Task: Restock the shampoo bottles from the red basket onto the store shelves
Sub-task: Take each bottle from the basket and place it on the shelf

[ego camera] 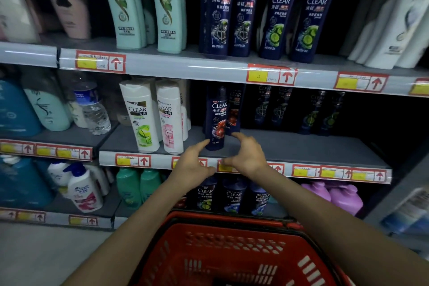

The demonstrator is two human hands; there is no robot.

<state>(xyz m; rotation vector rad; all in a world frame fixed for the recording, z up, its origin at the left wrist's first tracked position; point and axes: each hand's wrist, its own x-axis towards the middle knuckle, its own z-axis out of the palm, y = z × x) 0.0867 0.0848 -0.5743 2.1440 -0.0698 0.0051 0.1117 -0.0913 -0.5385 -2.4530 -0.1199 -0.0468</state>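
Neither hand holds anything: the left hand (192,165) pokes one straight finger at the bottom of the dark shampoo bottle (217,118), and the right hand (247,155) curves loosely just beside it. That bottle is already on the middle shelf (301,148) near the front, and no bottles show in the part of the red basket (227,223) we can see, so the job looks almost done. The bottle stands up and down, label facing out.

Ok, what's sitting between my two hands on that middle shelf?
The head view shows a dark blue plastic CLEAR shampoo bottle with a red fruit label standing between the left hand and right hand, neither gripping it.
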